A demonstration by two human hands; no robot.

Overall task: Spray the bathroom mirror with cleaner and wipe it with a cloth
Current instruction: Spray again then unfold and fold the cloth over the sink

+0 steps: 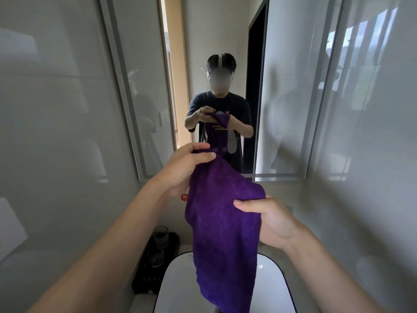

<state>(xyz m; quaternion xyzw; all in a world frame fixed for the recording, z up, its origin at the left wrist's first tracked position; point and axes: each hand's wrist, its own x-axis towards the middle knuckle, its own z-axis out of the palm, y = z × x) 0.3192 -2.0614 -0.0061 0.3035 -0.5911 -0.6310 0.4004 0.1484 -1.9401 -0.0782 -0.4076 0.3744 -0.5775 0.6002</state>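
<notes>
Purple cloth [223,222] hangs at frame centre above the white sink [176,288]. Left hand [185,168] pinches its top edge; right hand [268,220] grips one side, likely to fold it for wiping the mirror [221,41] at upper centre.

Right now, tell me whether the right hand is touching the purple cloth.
Touching. The head view shows the right hand pinching the side edge of the purple cloth, with the thumb lying on the fabric and the fingers behind it.
</notes>
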